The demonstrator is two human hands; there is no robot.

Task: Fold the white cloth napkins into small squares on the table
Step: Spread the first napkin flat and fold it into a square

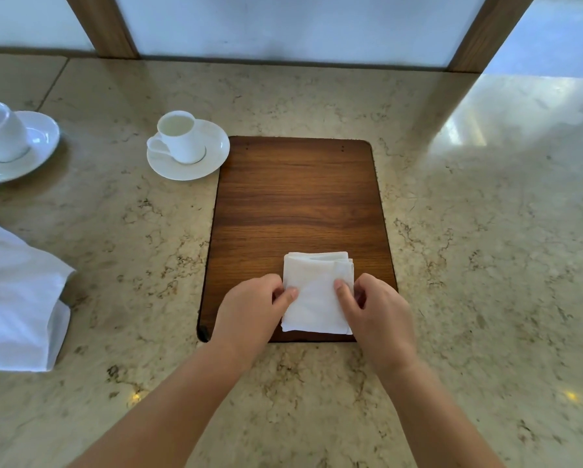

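Finishing the fold: your napkin (317, 292) already lies as a small square on the near end of the wooden board (300, 197) | next: press the creases flat, then let go | left hand (252, 305) pinches its left edge, right hand (374, 309) its right edge, thumbs on top, fingers curled.

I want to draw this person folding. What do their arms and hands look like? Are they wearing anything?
Both arms are bare up to the picture's bottom edge: no sleeves show. The left hand and the right hand wear no gloves. I see no rings, watch or bracelets on the wrists or on the fingers that show. The nails look short and plain.
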